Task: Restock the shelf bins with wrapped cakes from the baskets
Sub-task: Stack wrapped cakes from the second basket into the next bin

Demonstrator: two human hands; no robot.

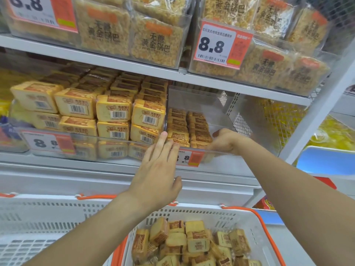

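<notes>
A white metal shelf board [63, 160] carries two clear plastic bins side by side. The left clear bin [84, 138] is packed with stacked yellow wrapped cakes [113, 110]; just right of it, the right clear bin [199, 104] holds only a low layer of the same cakes toward its left side. Above that board, the upper white shelf board [107, 59] bears clear bins of pale crispy-rice packets [156, 45].

Clear glossy plastic bin [221, 120], glossy film-wrapped cakes [197, 240], white perforated matt plastic basket [255, 233], smooth white-painted metal shelf [115, 60].
</notes>
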